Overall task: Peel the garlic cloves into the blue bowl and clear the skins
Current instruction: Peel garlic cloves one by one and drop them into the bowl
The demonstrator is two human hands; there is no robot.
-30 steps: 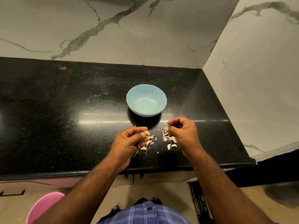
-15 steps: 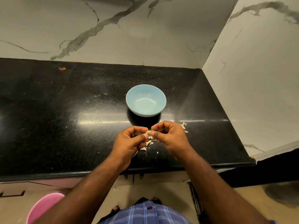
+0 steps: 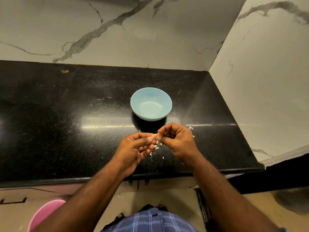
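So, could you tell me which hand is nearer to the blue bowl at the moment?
Right. The right hand sits just below the blue bowl, under its right half, knuckles close to the rim. The left hand is lower and further left, pinching the garlic clove.

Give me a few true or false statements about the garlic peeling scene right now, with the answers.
1. The blue bowl holds peeled cloves. False: it looks empty.
2. Both hands pinch one garlic clove between them. True: the left hand and right hand meet on it.
3. The clove is held over the bowl. False: it is nearer the person, above the black counter.
4. Garlic skins lie on the counter under the hands. True.
5. A pink tub sits on the counter. False: it is below counter level, lower left.
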